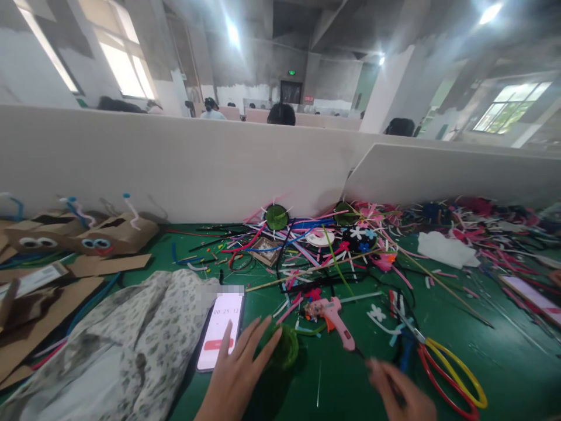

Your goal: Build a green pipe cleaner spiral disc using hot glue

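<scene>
My left hand [243, 359] is open, fingers spread, palm down above the table. One finger lies over the lower screen of a phone [232, 308] that shows a running time; contact is unclear. Beside its right-hand fingers sits a green fuzzy coil [288, 349], partly hidden by them. A pink hot glue gun [336, 321] lies just right of the coil, its dark cord leading down to my right hand [401, 389]. That hand is slightly blurred, with its fingers pinched round the cord. Scissors [442, 368] with red and yellow handles rest to its right.
A patterned cloth [153, 327] covers the table at left, near cardboard figures [100, 237] with googly eyes. Pipe cleaners and scraps [307, 272] are heaped along a white partition [197, 169]. A white tissue [447, 248] and another phone [532, 298] lie at right.
</scene>
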`<state>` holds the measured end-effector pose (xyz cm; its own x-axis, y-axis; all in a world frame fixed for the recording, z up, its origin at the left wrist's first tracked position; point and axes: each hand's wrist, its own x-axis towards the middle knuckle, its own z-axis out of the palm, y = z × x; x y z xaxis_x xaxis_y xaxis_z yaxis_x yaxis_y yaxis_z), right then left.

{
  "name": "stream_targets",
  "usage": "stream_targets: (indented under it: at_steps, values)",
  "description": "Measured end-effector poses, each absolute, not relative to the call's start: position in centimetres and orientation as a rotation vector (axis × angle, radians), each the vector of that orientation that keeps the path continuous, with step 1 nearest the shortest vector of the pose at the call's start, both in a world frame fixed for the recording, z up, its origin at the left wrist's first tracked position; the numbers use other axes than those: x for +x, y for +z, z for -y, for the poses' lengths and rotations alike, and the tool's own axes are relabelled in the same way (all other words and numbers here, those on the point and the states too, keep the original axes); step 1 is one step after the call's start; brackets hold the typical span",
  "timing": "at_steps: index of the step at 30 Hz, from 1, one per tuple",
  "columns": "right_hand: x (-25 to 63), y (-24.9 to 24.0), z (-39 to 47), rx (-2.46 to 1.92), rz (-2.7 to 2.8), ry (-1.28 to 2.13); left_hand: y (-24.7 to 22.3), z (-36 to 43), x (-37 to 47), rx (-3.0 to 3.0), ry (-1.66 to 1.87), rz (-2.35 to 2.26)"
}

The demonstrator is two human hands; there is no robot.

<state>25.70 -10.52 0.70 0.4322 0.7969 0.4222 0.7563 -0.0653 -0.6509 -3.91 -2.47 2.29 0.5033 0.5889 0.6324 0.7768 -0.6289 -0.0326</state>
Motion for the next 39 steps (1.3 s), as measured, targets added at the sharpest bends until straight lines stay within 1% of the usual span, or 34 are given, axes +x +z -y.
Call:
stream_targets:
  at_steps: [1,3,6,9,11,15,17,19,21,24,27,31,33,35,37,39]
  values:
    - [25.7,1.9,8.5,-1.85,1.409,0.067,2.3,2.1,-3.4,-2.462,-0.738,1.124]
    - [26.3,4.0,3.0,-1.897,1.449,-0.004,2.2,1.9,-3.1,-2.497,-0.67,1.141]
    - [27.5,5.3,-4.9,-1.944,1.467,0.027,1.7,3.1,-4.2,-2.532,-0.732,1.27]
    - [28.0,5.3,-7.7,-1.913,1.498,0.129,1.3,4.8,-6.6,-2.506,-0.798,1.397]
    - [27.4,5.4,-6.4,-1.839,1.492,0.176,1.1,5.9,-8.3,-2.478,-0.82,1.419]
    - [23.9,5.7,-0.2,-1.695,1.343,0.277,1.0,7.2,-9.8,-2.55,-0.826,1.436]
    - [21.9,5.4,3.0,-1.555,1.023,0.479,1.1,7.6,-9.4,-2.612,-0.857,1.461]
    - [20.5,4.9,5.4,-1.453,0.929,0.645,1.3,7.9,-8.5,-2.693,-0.881,1.475]
    - [20.1,4.3,7.0,-1.419,0.897,0.731,1.6,8.0,-7.6,-2.793,-0.879,1.427]
    - [20.8,3.8,8.0,-1.446,0.887,0.771,2.2,7.4,-6.9,-2.884,-0.781,1.33]
    - [21.7,4.2,8.1,-1.465,0.931,0.769,3.5,5.5,-6.7,-2.841,-0.623,1.432]
    - [22.1,4.6,8.2,-1.448,1.024,0.649,5.0,2.8,-6.0,-2.779,-0.483,1.488]
    - [22.5,4.0,8.6,-1.468,1.144,0.488,5.2,1.9,-5.2,-2.764,-0.409,1.501]
    - [23.5,2.7,8.9,-1.469,1.398,0.227,4.8,1.4,-4.4,-2.745,-0.364,1.525]
    - [24.9,1.4,9.2,-1.394,1.801,-0.056,4.0,1.0,-3.7,-2.733,-0.328,1.556]
    - [26.4,0.4,9.3,-1.306,2.123,-0.226,3.1,0.6,-3.1,-2.737,-0.305,1.571]
